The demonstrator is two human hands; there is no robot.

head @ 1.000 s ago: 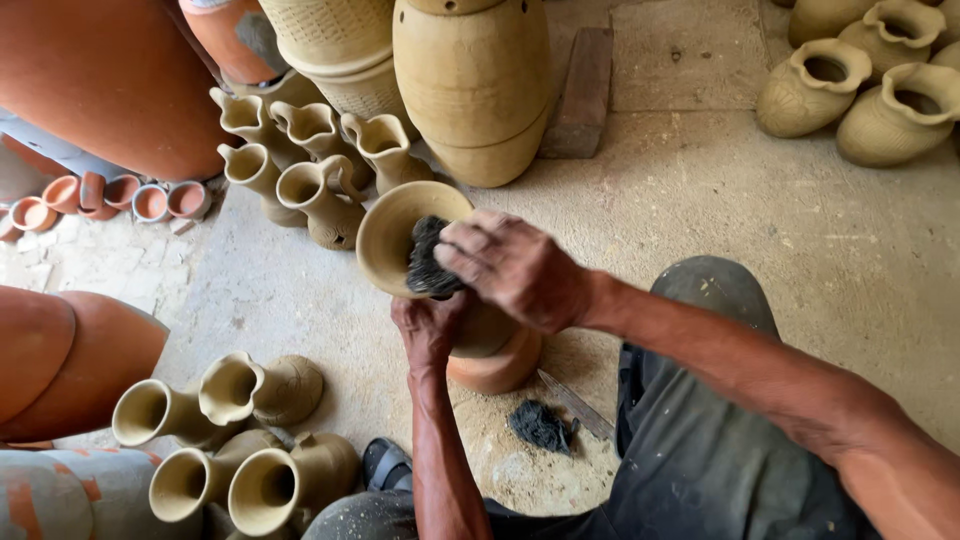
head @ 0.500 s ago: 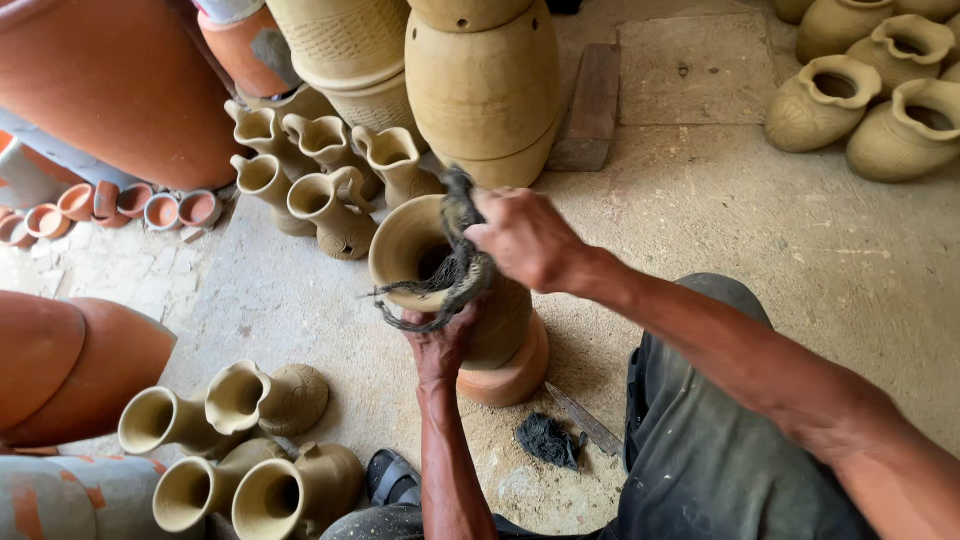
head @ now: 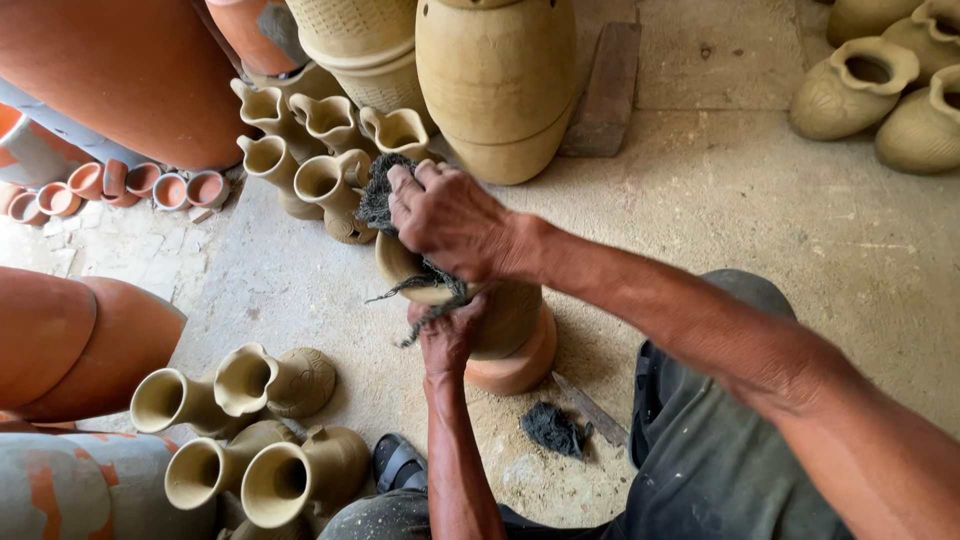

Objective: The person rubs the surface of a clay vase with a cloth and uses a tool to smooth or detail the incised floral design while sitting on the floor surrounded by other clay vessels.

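Note:
A tan unfired clay pot (head: 505, 315) stands on a terracotta base (head: 520, 365) on the floor in front of me. My right hand (head: 450, 220) presses a dark frayed rag (head: 385, 195) over the pot's mouth. My left hand (head: 450, 335) grips the pot's near side from below. Loose threads of the rag hang down by my left fingers.
Small clay jugs (head: 320, 150) cluster just behind the pot, and more jugs (head: 250, 420) lie at lower left. Large orange pots (head: 70, 340) stand left; tall tan jars (head: 495, 80) behind. A second dark rag (head: 550, 428) and a flat blade (head: 590, 405) lie by my knee.
My right hand has swept the rag from inside the pot's mouth up across its rim. The view has tilted, and my left hand still steadies the pot.

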